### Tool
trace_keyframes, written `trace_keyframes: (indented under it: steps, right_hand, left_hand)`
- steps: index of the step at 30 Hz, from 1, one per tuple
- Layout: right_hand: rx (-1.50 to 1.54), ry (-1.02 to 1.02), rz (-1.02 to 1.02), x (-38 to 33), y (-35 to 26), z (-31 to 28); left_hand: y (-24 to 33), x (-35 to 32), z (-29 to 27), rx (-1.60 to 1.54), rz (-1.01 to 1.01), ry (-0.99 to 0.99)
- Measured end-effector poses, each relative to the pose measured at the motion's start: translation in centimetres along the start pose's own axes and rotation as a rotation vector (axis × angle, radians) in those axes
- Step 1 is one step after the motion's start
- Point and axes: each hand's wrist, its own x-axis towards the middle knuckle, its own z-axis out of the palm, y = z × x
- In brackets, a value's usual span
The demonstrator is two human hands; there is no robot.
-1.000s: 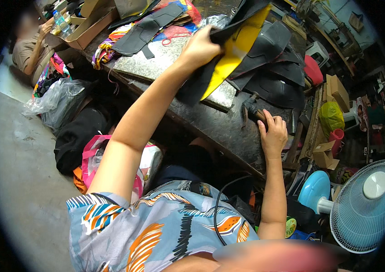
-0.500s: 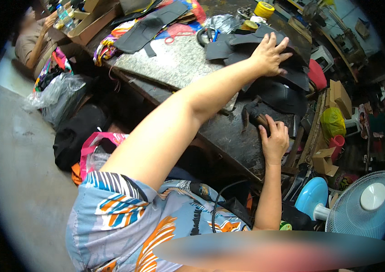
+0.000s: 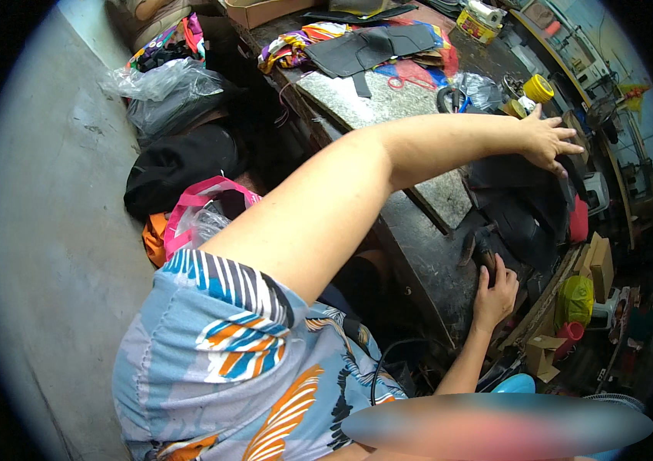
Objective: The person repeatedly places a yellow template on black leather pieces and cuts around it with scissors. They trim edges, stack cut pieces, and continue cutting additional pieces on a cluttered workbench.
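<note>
Black leather pieces (image 3: 522, 203) lie stacked on the workbench (image 3: 426, 257), and the left hand (image 3: 548, 140) presses flat on top, fingers spread wide. The right hand (image 3: 494, 290) rests at the pile's near edge, fingertips on a dark scrap (image 3: 486, 253), not gripping. A yellow tape roll (image 3: 539, 87) sits just beyond.

There was a single view, from a wide fisheye camera worn on the person's head. It looked steeply down and forward over the person's own shoulder and patterned shirt (image 3: 219, 369), which filled the lower left of the frame very close to the lens. The bench (image 3: 426, 253) ran diagonally from the upper middle to the lower right, somewhat farther off. The bare floor (image 3: 50, 230) took up the left side. Straight edges bowed toward the dark round rim, and the corners of the frame were black. No second view shared the scene.
</note>
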Motion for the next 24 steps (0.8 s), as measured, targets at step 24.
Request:
trace_keyframes:
  steps: [24]
  right_hand:
    - [0.008, 0.037, -0.033, 0.0, 0.4, 0.1]
  left_hand:
    - [-21.0, -18.1, -8.3, 0.326, -0.918, 0.315]
